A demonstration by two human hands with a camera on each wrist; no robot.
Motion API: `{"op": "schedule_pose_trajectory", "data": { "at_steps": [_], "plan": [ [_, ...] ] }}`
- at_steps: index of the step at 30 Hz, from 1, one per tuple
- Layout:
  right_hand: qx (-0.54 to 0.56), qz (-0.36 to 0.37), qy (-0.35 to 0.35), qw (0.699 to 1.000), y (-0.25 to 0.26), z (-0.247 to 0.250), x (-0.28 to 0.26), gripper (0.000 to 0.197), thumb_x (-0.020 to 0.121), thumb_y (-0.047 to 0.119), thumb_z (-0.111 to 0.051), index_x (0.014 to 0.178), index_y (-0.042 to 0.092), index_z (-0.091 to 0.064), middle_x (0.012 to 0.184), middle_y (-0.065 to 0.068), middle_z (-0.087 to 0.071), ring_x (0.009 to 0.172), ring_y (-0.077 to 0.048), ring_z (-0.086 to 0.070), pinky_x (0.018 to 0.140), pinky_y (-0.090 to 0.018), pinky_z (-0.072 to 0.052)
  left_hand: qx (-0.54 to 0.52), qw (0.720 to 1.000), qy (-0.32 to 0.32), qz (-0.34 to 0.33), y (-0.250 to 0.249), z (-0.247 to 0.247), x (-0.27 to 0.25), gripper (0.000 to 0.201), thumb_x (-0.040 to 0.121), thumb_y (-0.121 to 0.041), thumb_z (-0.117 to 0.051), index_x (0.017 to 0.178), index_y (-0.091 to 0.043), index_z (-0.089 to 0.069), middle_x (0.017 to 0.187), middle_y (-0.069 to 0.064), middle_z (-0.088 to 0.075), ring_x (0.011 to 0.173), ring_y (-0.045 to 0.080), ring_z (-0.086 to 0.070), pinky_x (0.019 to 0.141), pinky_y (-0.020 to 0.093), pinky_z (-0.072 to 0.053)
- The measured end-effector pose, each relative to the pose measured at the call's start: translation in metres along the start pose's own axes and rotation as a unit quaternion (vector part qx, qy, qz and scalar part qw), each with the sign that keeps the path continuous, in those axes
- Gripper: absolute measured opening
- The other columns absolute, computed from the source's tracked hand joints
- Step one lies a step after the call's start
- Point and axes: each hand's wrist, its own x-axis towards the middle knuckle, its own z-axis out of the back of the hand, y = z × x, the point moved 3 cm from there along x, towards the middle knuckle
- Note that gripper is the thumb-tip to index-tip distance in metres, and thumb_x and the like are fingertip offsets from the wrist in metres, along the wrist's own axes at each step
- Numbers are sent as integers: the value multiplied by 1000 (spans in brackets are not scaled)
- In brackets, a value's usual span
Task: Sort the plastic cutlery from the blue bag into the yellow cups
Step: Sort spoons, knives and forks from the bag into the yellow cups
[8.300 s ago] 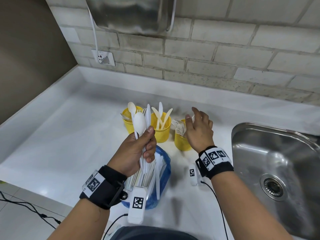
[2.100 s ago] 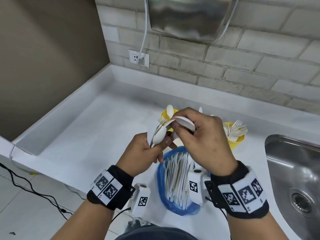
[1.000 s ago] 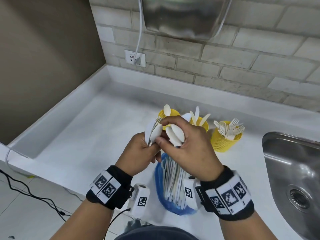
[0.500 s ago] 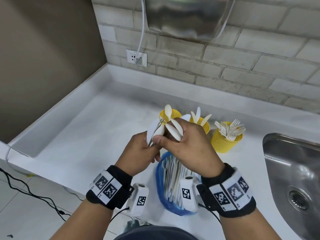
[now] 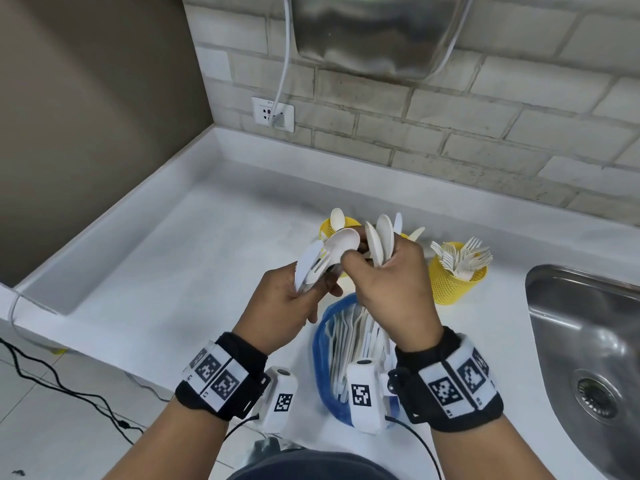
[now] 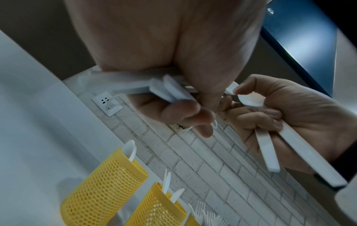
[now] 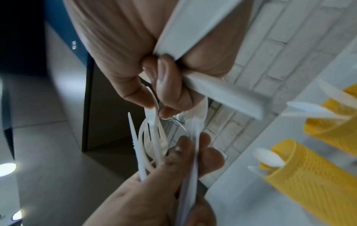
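My left hand grips a mixed bunch of white plastic cutlery, with a knife, a fork and a spoon showing. My right hand holds several white spoons upright in its curled fingers, and its thumb and forefinger pinch a further spoon at the top of the left bunch. Both hands hover above the blue bag, which lies open on the counter with more cutlery inside. Behind the hands stand three yellow mesh cups: the left cup with spoons, the middle one mostly hidden, the right cup full of forks.
A steel sink lies to the right. A brick wall with a socket and a steel dispenser rises behind the white counter. Cables run across the floor at lower left.
My right hand has turned its spoons more upright and has drawn one spoon up from the left bunch. The view has shifted a little; the bag and cups stay put.
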Motion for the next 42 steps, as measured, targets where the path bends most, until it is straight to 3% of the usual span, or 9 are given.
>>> {"op": "schedule_pose_trajectory", "data": {
  "at_steps": [5, 10, 17, 19, 24, 29, 33, 37, 42],
  "plan": [
    [68, -78, -32, 994, -12, -9, -2, 45, 98, 8, -60, 55, 20, -50, 41, 7, -41, 35, -11, -40, 43, -21, -35, 36, 999, -4, -25, -1, -1, -1, 33, 102, -24, -61, 71, -31, -61, 52, -23, -60, 44, 5, -48, 53, 9, -38],
    [153, -54, -121, 979, -14, -2, 7, 37, 104, 17, -54, 69, 4, -52, 46, -2, -41, 38, -17, -37, 49, -27, -34, 20, 1000, 2, 14, 7, 1, -1, 23, 102, -25, -61, 86, -15, -75, 50, -20, -59, 46, 8, -47, 53, 11, -39],
    [339, -72, -215, 913, -7, 26, 32, 24, 110, 26, -44, 97, 8, -53, 82, -9, -68, 76, -30, -72, 71, -39, -57, -8, 999, 4, 35, 13, -2, -1, 31, 104, -33, -56, 82, -17, -72, 69, -15, -68, 48, 11, -49, 54, 15, -43],
    [362, -53, -212, 906, -4, 31, 39, 20, 111, 28, -41, 104, 10, -47, 78, -10, -65, 66, -31, -69, 68, -42, -58, -20, 999, 1, 33, 15, -1, -1, 30, 104, -33, -56, 83, -17, -70, 75, -12, -69, 49, 13, -49, 53, 17, -42],
    [352, -28, -215, 911, -11, 30, 62, 12, 101, 9, -51, 94, 14, -43, 59, 0, -33, 46, -16, -29, 51, -29, -38, -68, 997, -3, 39, 16, 1, -1, 28, 105, -33, -54, 87, -16, -67, 75, -6, -67, 47, 15, -45, 51, 20, -41],
    [308, -40, -201, 929, -29, 14, 86, 30, 75, 5, -47, 104, 10, -56, 66, 4, -45, 54, -16, -41, 58, -27, -42, -101, 994, -11, 28, 15, 5, -1, 26, 106, -29, -52, 93, -12, -65, 78, -1, -66, 47, 18, -43, 48, 24, -39],
    [160, -16, -166, 973, -48, -6, 105, 30, 92, -1, -43, 113, 18, -55, 78, 9, -50, 65, -3, -51, 68, -25, -48, -116, 993, -26, 23, 16, 9, 1, 27, 106, -31, -52, 99, -8, -65, 88, 20, -63, 49, 22, -42, 49, 28, -38],
    [94, -36, -105, 989, -69, -25, 122, 32, 82, 2, -51, 112, 13, -50, 88, 2, -51, 80, -12, -51, 81, -28, -44, -118, 992, -33, 20, 15, 12, 1, 30, 105, -35, -52, 94, -10, -65, 90, 29, -59, 50, 23, -43, 50, 32, -39],
    [33, -54, -55, 996, -98, -40, 128, 19, 94, 6, -53, 111, 13, -49, 85, 5, -55, 77, -12, -54, 73, -22, -47, -117, 992, -51, 15, 13, 18, 0, 29, 106, -31, -52, 89, -11, -65, 88, 34, -58, 48, 21, -45, 49, 30, -41]
  ]
}}
